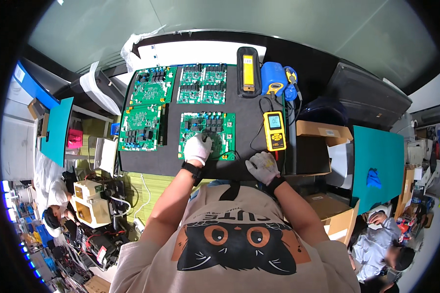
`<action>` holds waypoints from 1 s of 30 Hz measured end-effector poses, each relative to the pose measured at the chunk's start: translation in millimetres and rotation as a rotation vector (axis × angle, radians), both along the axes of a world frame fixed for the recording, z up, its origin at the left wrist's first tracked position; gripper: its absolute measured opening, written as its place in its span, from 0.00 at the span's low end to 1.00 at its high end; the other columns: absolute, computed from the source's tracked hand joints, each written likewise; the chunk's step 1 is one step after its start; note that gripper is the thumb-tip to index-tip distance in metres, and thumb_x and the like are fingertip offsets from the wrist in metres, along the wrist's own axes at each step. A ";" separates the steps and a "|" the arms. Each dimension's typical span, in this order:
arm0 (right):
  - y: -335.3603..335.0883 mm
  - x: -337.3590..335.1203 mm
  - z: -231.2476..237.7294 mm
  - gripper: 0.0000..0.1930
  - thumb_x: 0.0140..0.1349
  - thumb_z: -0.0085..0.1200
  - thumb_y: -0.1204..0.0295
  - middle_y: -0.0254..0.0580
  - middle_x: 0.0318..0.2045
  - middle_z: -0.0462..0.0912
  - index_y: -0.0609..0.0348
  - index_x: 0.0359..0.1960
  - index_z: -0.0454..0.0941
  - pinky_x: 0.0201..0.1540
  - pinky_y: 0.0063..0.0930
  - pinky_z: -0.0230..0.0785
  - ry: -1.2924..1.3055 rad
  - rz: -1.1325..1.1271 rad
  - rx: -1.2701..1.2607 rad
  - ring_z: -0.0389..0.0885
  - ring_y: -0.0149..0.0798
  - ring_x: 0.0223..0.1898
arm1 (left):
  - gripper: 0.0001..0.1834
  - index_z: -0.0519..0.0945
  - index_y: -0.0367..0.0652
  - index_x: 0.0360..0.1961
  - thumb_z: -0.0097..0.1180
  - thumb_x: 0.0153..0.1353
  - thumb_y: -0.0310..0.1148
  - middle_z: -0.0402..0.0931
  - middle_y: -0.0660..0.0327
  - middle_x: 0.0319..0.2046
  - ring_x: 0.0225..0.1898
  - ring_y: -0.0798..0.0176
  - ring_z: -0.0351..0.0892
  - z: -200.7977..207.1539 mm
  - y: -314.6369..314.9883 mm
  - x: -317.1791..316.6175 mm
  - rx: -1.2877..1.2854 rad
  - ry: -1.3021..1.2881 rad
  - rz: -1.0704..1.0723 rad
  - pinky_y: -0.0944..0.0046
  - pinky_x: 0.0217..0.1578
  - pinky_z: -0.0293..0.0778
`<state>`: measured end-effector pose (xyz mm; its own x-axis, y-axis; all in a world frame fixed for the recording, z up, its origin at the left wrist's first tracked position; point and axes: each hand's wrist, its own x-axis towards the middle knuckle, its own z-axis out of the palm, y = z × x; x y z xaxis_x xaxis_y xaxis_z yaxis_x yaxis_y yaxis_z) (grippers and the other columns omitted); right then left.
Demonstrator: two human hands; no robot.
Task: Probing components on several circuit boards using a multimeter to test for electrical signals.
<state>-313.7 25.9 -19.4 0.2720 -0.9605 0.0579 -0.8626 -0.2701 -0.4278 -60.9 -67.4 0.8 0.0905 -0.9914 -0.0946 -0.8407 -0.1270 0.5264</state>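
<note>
gloved left hand [197, 148] lies flat on the near green circuit board [208, 129]; gloved right hand [262, 167], fingers loose, rests apart beside the yellow multimeter [274, 130]; open brown cardboard box [322, 146] right.

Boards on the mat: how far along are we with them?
Done: cannot tell; no board shows any mark of being finished. In hand: the left hand rests on the nearest board, a black lead running from the yellow meter; the right hand lies on the mat below the meter. Left: three boards lie untouched farther back.
</note>
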 end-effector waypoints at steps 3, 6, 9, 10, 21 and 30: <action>0.2 -0.4 1.1 0.14 0.60 0.52 0.57 0.39 0.28 0.79 0.52 0.25 0.78 0.44 0.41 0.66 -0.009 -0.014 0.024 0.76 0.45 0.37 | 0.14 0.83 0.40 0.30 0.60 0.55 0.41 0.81 0.47 0.26 0.31 0.45 0.83 19.9 2.9 -1.2 0.007 0.049 -0.014 0.52 0.33 0.77; 1.4 -0.2 5.8 0.13 0.60 0.52 0.58 0.39 0.29 0.79 0.52 0.25 0.79 0.44 0.41 0.66 -0.009 -0.019 0.045 0.76 0.45 0.38 | 0.14 0.82 0.38 0.32 0.61 0.57 0.40 0.82 0.48 0.28 0.31 0.47 0.83 28.6 14.5 6.9 -0.077 0.131 -0.054 0.55 0.34 0.78; 5.3 1.5 15.2 0.12 0.60 0.53 0.59 0.39 0.29 0.79 0.52 0.26 0.79 0.44 0.41 0.66 -0.033 -0.026 0.061 0.76 0.45 0.38 | 0.15 0.82 0.37 0.33 0.61 0.58 0.40 0.83 0.49 0.29 0.31 0.48 0.84 29.6 29.0 20.6 -0.069 0.246 -0.061 0.55 0.34 0.78; 7.6 0.1 17.2 0.11 0.59 0.53 0.59 0.39 0.30 0.79 0.52 0.27 0.79 0.44 0.40 0.66 -0.050 -0.035 0.048 0.76 0.45 0.38 | 0.15 0.81 0.36 0.36 0.61 0.60 0.39 0.82 0.53 0.25 0.25 0.56 0.83 32.8 36.0 25.5 -0.092 0.270 -0.105 0.60 0.29 0.77; 29.8 -6.9 25.9 0.09 0.59 0.54 0.62 0.37 0.31 0.79 0.51 0.28 0.80 0.47 0.41 0.66 -0.031 0.000 0.069 0.76 0.44 0.40 | 0.10 0.80 0.39 0.38 0.59 0.64 0.35 0.75 0.68 0.21 0.19 0.75 0.72 32.0 70.2 56.2 0.385 0.715 -0.062 0.71 0.22 0.69; 59.3 -18.2 35.8 0.09 0.56 0.56 0.62 0.36 0.26 0.80 0.52 0.24 0.81 0.47 0.40 0.66 0.069 0.030 0.125 0.77 0.44 0.36 | 0.12 0.80 0.41 0.41 0.62 0.59 0.36 0.82 0.50 0.31 0.33 0.52 0.84 20.4 80.9 55.4 0.306 0.411 -0.345 0.61 0.37 0.77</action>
<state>-331.9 85.2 16.4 0.2995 -0.9506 -0.0813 -0.8836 -0.2442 -0.3995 -5.5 13.6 21.2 -0.3352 -0.8791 -0.3388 -0.5964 -0.0804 0.7987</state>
